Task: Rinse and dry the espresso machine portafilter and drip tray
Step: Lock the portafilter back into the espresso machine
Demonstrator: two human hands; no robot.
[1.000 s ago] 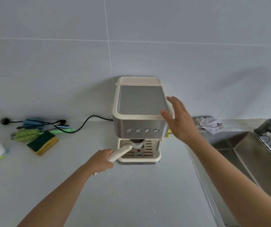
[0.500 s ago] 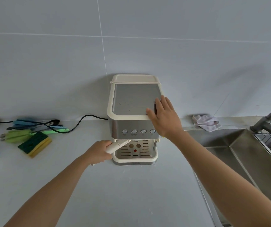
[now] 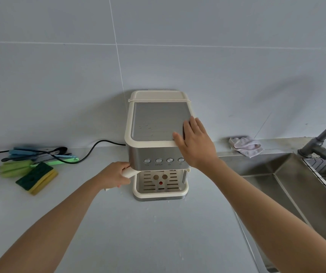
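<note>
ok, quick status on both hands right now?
Left hand: grips the cream plastic portafilter handle.
Right hand: open, fingers flat on top of the cream-and-steel espresso machine.

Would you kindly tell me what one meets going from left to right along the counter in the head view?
Sponge → left hand gripping the portafilter handle → drip tray → crumpled cloth → faucet. The right hand overlaps the espresso machine, so it is omitted.
</note>
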